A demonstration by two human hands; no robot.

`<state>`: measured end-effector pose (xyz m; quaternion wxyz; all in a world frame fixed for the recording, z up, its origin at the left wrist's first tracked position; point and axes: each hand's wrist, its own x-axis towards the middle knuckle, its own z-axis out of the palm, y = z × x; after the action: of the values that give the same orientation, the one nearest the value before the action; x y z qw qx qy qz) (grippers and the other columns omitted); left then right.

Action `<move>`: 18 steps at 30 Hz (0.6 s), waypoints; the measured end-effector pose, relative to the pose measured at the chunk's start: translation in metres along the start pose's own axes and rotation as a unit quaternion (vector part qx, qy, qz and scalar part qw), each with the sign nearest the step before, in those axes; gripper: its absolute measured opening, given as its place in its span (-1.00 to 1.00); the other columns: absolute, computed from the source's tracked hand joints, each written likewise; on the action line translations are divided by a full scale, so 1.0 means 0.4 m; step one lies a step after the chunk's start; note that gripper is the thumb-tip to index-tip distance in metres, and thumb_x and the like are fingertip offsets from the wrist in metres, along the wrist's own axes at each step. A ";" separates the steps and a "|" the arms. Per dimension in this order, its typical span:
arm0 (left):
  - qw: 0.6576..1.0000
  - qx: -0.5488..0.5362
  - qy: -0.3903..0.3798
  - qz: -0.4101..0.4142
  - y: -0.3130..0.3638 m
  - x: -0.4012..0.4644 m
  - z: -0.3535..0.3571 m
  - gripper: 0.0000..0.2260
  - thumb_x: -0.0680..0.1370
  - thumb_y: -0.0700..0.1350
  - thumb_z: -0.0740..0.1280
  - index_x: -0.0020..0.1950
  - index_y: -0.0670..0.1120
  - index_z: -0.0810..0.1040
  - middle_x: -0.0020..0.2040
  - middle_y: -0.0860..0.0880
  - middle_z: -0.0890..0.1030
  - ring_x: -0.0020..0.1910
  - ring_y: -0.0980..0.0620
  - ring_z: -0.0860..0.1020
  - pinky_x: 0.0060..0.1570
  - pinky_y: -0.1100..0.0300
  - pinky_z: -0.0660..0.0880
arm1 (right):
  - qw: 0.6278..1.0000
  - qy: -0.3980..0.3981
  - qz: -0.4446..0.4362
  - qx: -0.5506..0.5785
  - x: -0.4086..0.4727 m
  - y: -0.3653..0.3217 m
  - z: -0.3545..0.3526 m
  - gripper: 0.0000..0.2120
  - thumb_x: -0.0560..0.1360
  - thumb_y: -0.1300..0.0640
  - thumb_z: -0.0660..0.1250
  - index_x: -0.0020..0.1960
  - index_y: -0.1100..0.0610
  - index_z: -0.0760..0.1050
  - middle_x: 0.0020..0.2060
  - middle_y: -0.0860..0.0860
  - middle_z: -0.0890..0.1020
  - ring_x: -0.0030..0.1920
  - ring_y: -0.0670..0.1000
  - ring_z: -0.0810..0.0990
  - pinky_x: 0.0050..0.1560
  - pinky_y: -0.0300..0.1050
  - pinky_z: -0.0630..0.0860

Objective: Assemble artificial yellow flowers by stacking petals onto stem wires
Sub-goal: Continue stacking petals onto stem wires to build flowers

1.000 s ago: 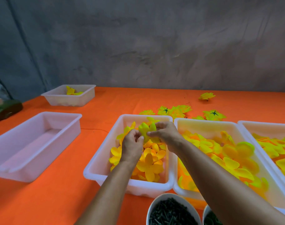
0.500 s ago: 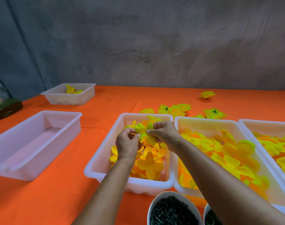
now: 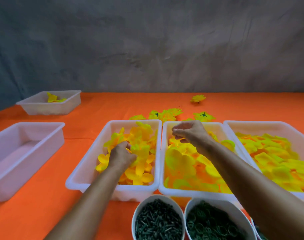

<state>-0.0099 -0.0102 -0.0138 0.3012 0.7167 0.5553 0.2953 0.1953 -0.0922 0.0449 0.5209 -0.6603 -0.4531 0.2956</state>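
Observation:
My left hand (image 3: 122, 155) is down in a white tray (image 3: 86, 161) of small yellow petals and grips a small yellow petal piece (image 3: 141, 151). Over the neighbouring tray (image 3: 191, 192) of larger yellow-green petals, my right hand (image 3: 189, 132) hovers with its fingertips pinched together. A yellow petal (image 3: 179, 140) lies just under those fingertips, and I cannot tell whether they hold it. Near the front edge stand a cup of dark green stem pieces (image 3: 158, 220) and a cup of dark green rings (image 3: 213, 224).
A third tray (image 3: 268, 122) of yellow petals stands at the right. An empty white tray (image 3: 26, 124) is at the left, and a small tray (image 3: 49, 108) with a few petals at the far left. Finished flowers (image 3: 166, 115) lie on the orange table behind the trays.
Both hands held one petal piece together over the left petal tray. My right hand has let go and moved right over the second tray; my left hand has dropped lower, keeping the piece.

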 end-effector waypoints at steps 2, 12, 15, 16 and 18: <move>1.000 0.022 -0.007 0.004 0.001 -0.001 0.003 -0.79 0.37 -0.28 0.43 -0.02 -0.20 0.55 -0.31 -0.14 0.55 -0.24 -0.19 0.57 -0.22 0.08 0.46 | 1.000 0.006 0.006 -0.009 -0.024 0.022 -0.055 -0.92 0.47 0.32 0.36 -0.12 0.18 0.59 -0.33 0.08 0.59 -0.37 -0.07 0.54 -0.42 -0.32 0.41; 0.969 0.216 0.068 0.103 0.047 -0.025 -0.012 -0.62 0.47 -0.06 0.43 0.23 -0.17 0.52 0.17 -0.23 0.54 0.19 -0.23 0.47 0.12 -0.04 0.40 | 0.988 -0.046 -0.018 -0.148 -0.106 0.083 -0.204 -0.95 0.42 0.29 0.44 -0.20 0.18 0.64 -0.33 0.08 0.63 -0.36 -0.06 0.52 -0.38 -0.27 0.41; 0.954 0.200 0.112 0.194 0.103 -0.053 -0.013 -0.67 0.44 -0.13 0.45 0.17 -0.17 0.57 0.15 -0.21 0.55 0.17 -0.23 0.46 0.13 -0.05 0.37 | 0.970 -0.058 -0.023 -0.234 -0.115 0.086 -0.223 -0.92 0.36 0.24 0.51 -0.15 0.17 0.67 -0.26 0.04 0.68 -0.29 -0.11 0.57 -0.27 -0.27 0.45; 0.950 0.197 0.113 0.216 0.122 -0.064 -0.010 -0.69 0.43 -0.14 0.46 0.15 -0.17 0.58 0.13 -0.20 0.56 0.15 -0.22 0.47 0.10 -0.05 0.37 | 0.962 -0.074 -0.017 -0.263 -0.118 0.085 -0.229 -0.88 0.34 0.21 0.53 -0.13 0.15 0.67 -0.26 -0.01 0.68 -0.26 -0.13 0.58 -0.25 -0.32 0.46; 0.944 0.197 0.106 0.242 0.150 -0.083 0.001 -0.72 0.43 -0.15 0.45 0.13 -0.15 0.59 0.11 -0.17 0.56 0.13 -0.21 0.47 0.07 -0.04 0.37 | 0.934 -0.122 -0.005 -0.335 -0.133 0.082 -0.238 -0.79 0.29 0.12 0.57 -0.09 0.08 0.67 -0.29 -0.16 0.61 -0.26 -0.21 0.55 -0.31 -0.47 0.39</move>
<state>0.0208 -0.0549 0.0286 0.0128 0.8390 0.4414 0.3181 0.2650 -0.1821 0.0361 0.2115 -0.7535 -0.5889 0.2019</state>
